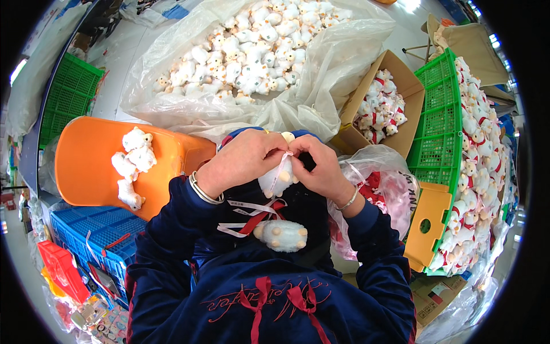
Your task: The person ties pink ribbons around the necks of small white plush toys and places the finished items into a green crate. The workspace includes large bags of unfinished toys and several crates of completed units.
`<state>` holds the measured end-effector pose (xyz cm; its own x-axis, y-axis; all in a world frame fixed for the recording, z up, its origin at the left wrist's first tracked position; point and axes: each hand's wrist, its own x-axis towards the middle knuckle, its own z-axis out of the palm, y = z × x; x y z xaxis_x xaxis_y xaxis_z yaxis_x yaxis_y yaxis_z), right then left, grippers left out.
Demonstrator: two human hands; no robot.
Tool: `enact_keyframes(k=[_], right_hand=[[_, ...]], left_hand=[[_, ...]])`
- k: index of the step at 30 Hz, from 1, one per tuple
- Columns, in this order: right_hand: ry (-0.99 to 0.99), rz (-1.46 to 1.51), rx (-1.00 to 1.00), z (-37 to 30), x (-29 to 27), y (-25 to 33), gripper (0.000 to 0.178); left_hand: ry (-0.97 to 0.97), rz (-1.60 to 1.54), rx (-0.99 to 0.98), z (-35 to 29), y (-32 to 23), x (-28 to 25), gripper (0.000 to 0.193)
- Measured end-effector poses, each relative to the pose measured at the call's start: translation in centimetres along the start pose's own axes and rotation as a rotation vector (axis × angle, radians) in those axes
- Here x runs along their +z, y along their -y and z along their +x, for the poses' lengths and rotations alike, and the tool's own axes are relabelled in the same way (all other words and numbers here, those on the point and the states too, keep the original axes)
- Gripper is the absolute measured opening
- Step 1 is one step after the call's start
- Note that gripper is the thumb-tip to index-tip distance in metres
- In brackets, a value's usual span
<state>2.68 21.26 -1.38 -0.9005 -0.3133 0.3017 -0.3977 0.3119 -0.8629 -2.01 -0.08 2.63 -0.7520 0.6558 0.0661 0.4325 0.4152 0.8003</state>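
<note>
Held up in front of my chest is a small white plush toy (269,184) with a pale printed ribbon (279,171) at its neck. My left hand (238,159) pinches the ribbon at the neck, thumb and forefinger together. Opposite it, the fingertips of my right hand (322,166) close on the same ribbon, almost touching the left ones. A second white plush toy (285,236) lies on my lap, its beige feet showing. Beside it are loose white ribbons (232,227) and a red ribbon (253,222).
Ahead, a big plastic sheet (318,112) holds heaped plush toys (252,54). An orange chair (80,160) with several toys stands left, above a blue crate (86,229). Rightward are a cardboard box (411,86), a green crate (436,109) and a plastic bag (395,163) of red and pink pieces.
</note>
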Motion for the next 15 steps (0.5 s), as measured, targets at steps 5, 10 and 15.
enact_keyframes(k=[5, 10, 15], right_hand=[[-0.007, 0.052, 0.017, -0.07, -0.04, -0.29, 0.025], [0.001, 0.125, 0.069, 0.00, -0.17, -0.04, 0.023], [0.016, 0.100, 0.067, 0.04, -0.30, -0.09, 0.023]], left_hand=[[0.042, 0.009, -0.033, -0.07, -0.02, -0.26, 0.013], [0.041, 0.008, -0.043, -0.05, -0.21, -0.28, 0.014], [0.038, 0.003, -0.044, -0.11, -0.10, -0.24, 0.014]])
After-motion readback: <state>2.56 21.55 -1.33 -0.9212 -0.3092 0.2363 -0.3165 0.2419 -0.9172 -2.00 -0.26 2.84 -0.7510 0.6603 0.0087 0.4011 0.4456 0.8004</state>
